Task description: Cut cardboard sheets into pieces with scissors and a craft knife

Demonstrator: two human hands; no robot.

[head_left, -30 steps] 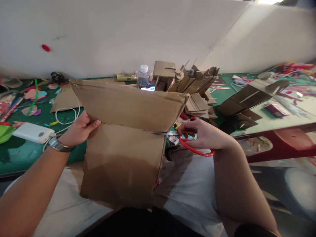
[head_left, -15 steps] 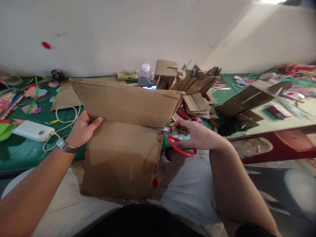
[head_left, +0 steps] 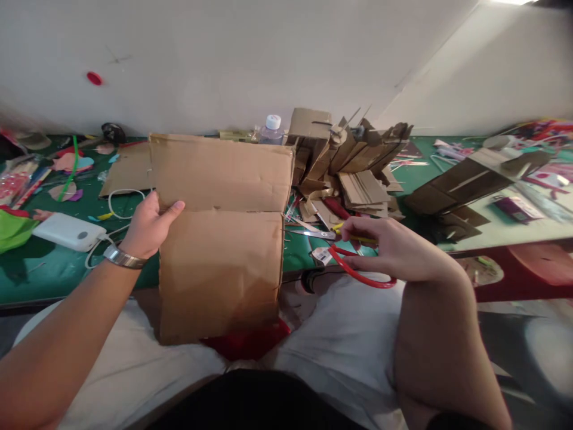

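A large brown cardboard sheet stands roughly upright before me, creased across its middle. My left hand grips its left edge near that crease, thumb on the front face and fingers hidden behind. To the right, my right hand is wrapped around scissors with one red and one yellow handle. Their blades are parted and point left, the tips close by the sheet's right edge at the crease. Whether the tips touch the cardboard I cannot tell.
Behind the sheet, a cardboard construction and stacked cardboard strips crowd the green table. A capped bottle stands there too. A white power bank with its cable lies left. Another cardboard piece and a purple box are at right.
The scissors have drawn back to the right, out of the crease. The cardboard has turned, its upper part now standing straighter and further left. My left hand keeps its grip.
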